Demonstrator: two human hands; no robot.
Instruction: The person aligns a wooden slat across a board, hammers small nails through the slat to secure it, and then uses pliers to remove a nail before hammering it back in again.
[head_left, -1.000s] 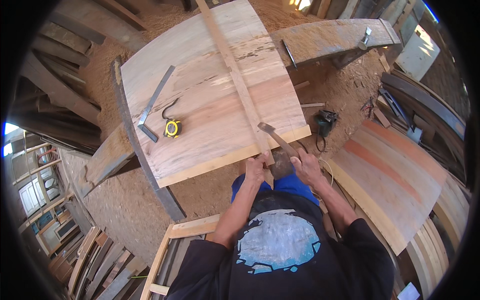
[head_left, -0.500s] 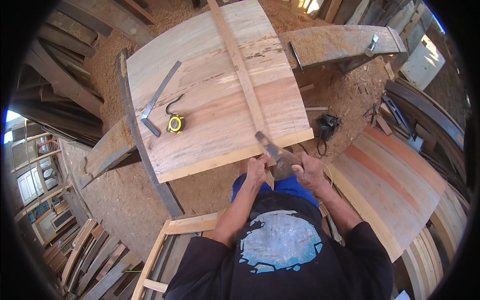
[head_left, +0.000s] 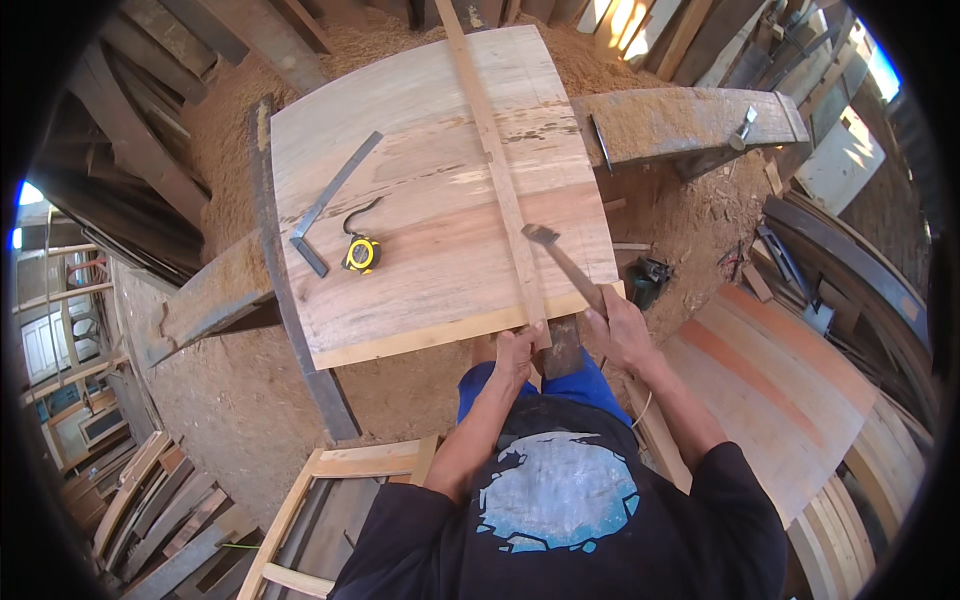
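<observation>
- Illumination: daylight, moderate and even across the plywood panel (head_left: pixel 430 200).
- Glare: overexposed patches at the upper right and left rims, tinged with blue.
- Direct sun: bright spots on the upright boards (head_left: pixel 625 28) at upper right and on the pale sheet (head_left: pixel 840 172) below them.
- Shadow: dark beneath the sawdust-covered beam (head_left: pixel 680 120) and among the timbers (head_left: pixel 110 235) at left; detail reduced in both zones.
- Distortion: fisheye curvature bows the panel's edges; a black border encloses the field.
- Sharpness: tape measure (head_left: pixel 361 254) clearly rendered; objects near the rim softer.
</observation>
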